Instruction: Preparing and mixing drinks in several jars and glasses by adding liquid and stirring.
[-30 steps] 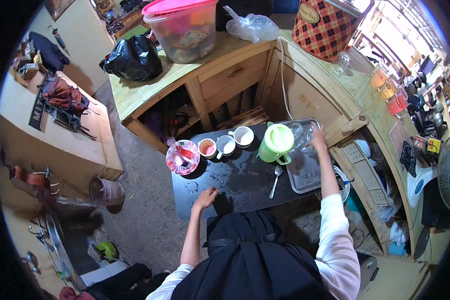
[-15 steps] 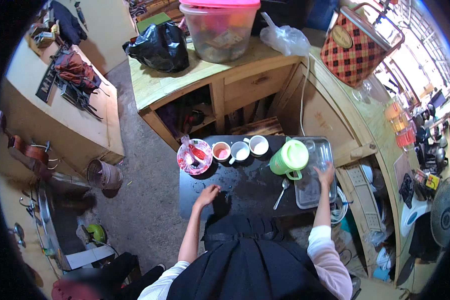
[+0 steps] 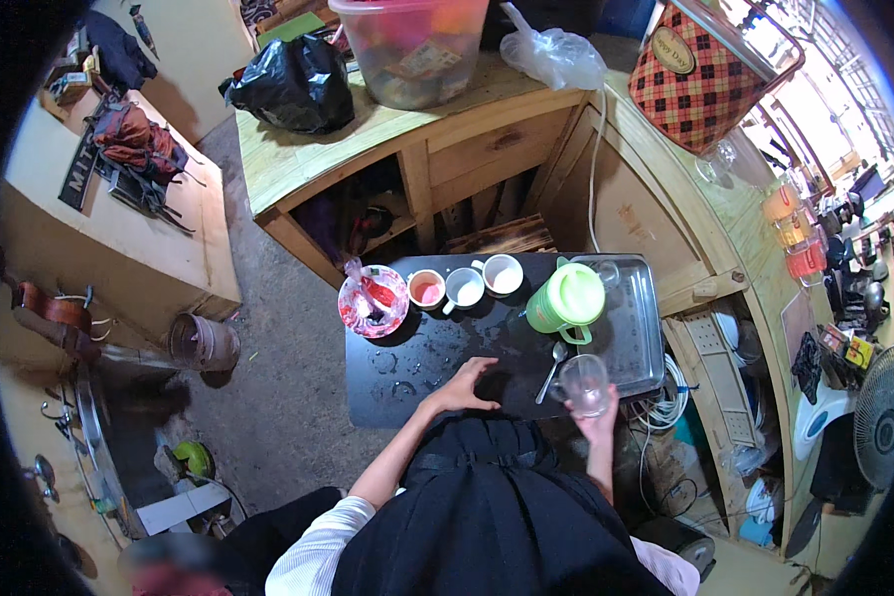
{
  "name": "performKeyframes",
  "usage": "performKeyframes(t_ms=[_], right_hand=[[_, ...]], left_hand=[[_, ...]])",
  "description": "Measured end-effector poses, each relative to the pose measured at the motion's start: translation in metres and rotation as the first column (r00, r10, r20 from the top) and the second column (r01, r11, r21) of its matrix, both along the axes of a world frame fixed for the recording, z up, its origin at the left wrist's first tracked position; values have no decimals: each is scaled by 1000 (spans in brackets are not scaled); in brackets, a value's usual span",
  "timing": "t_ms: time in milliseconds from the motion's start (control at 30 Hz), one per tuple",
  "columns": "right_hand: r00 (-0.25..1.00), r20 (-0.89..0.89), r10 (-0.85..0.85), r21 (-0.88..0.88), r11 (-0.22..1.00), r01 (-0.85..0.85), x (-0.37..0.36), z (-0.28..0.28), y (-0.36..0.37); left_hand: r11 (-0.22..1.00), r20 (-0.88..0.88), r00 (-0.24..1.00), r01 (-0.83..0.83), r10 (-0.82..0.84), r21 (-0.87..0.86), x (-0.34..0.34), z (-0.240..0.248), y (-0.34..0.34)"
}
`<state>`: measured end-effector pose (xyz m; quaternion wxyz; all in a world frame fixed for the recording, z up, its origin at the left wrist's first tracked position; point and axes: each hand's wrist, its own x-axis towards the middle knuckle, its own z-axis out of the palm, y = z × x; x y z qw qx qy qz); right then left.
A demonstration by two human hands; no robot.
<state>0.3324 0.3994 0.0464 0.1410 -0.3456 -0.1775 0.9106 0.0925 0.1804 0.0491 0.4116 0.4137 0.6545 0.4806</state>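
Note:
A clear glass mug (image 3: 583,383) is gripped in my right hand (image 3: 599,421), over the near edge of the small dark table (image 3: 407,382). My left hand (image 3: 457,389) hovers above the tabletop with fingers spread and nothing in them. Beside the mug lies a metal spoon (image 3: 551,372). Just beyond it stands a green lidded pitcher (image 3: 566,298), partly over a clear rectangular tray (image 3: 626,348). Another clear glass (image 3: 608,272) sits in the tray's far corner. Three cups line the far side: one with pink inside (image 3: 426,289), two white (image 3: 464,288) (image 3: 504,274).
A pink-and-white bowl (image 3: 373,323) holding plastic packets stands at the table's far left. Behind runs a wooden counter (image 3: 387,144) with a black bag (image 3: 293,89), a clear tub (image 3: 412,60) and a checked cooler bag (image 3: 695,79). Coiled cable (image 3: 670,397) hangs at right.
My right hand has taken the glass mug from the tray and brought it nearer and left. My left hand has moved right, its fingers opening. The whole view has shifted slightly.

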Motion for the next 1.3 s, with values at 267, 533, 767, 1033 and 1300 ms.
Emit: performKeyframes(t_ms=[267, 533, 767, 1033, 1300], right_hand=[[924, -180, 337, -62, 934, -353, -109, -28, -81], [780, -241, 578, -203, 756, -623, -139, -40, -87], [695, 518, 499, 285, 665, -691, -118, -32, -72], [513, 718, -471, 634, 137, -761, -84, -41, -51], [349, 795, -496, 475, 150, -867, -70, -71, -41]], left_hand=[[955, -199, 953, -178, 227, 238, 5, 60, 20], [928, -275, 890, -323, 365, 186, -7, 48, -21], [948, -290, 903, -312, 316, 59, -11, 33, -31], [985, -245, 954, -159, 171, 70, -20, 14, -24], [973, -193, 961, -169, 198, 156, -21, 1, -21]])
